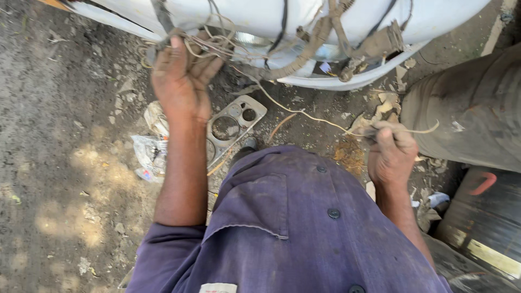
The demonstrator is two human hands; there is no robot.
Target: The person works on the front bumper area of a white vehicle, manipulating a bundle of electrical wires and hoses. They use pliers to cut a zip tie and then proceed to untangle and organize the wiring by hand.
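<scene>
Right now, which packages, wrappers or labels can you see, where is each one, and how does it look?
Crumpled plastic wrapper: on the dirt left of the left hand's forearm; clear and whitish with small red and blue spots.
Small label: on the purple shirt at the bottom edge; pale rectangle, partly cut off.
Small tag: among the wires against the white panel; tiny, whitish-blue.
No signs or screens are visible.

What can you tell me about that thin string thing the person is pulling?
It is a thin pale wire, bare and a bit kinked. It runs slack from the tangle of wires held in the left hand, sags over the dirt ground, and ends in the closed right hand, with a short tail sticking out past the fingers.
</scene>
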